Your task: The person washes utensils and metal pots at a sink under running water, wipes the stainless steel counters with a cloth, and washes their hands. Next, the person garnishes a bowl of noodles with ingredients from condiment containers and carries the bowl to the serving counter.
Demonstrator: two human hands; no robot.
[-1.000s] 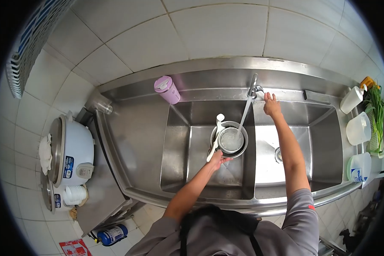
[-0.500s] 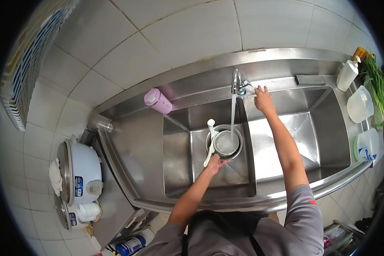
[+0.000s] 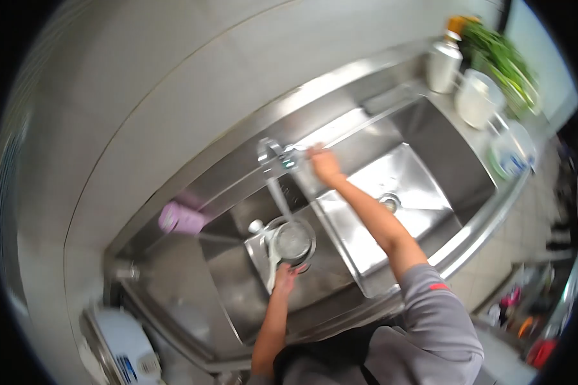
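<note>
In the left sink basin (image 3: pixel 237 301), water runs from the curved faucet (image 3: pixel 266 154) into a round metal bowl (image 3: pixel 309 247). My left hand (image 3: pixel 287 277) grips the bowl's near rim. A white long-handled spoon (image 3: pixel 273 260) lies along the bowl's left side, its lower end beside my left fingers. A smaller round metal vessel seems to sit inside the bowl; blur hides its details. My right hand (image 3: pixel 324 163) is at the faucet handle (image 3: pixel 300 149), its fingers curled and smeared by motion.
A pink lidded cup (image 3: pixel 181 218) stands left behind the basins. On the right ledge are a white pump bottle (image 3: pixel 444 64), plastic containers (image 3: pixel 478 102) and green vegetables (image 3: pixel 501 58). A rice cooker (image 3: pixel 125 346) is at lower left. A divider separates the right basin (image 3: pixel 424 186).
The head view has turned and shifted, so the sink appears tilted. My right fingers, spread before, look more curled at the faucet handle. The water still runs, and my left hand keeps the bowl.
</note>
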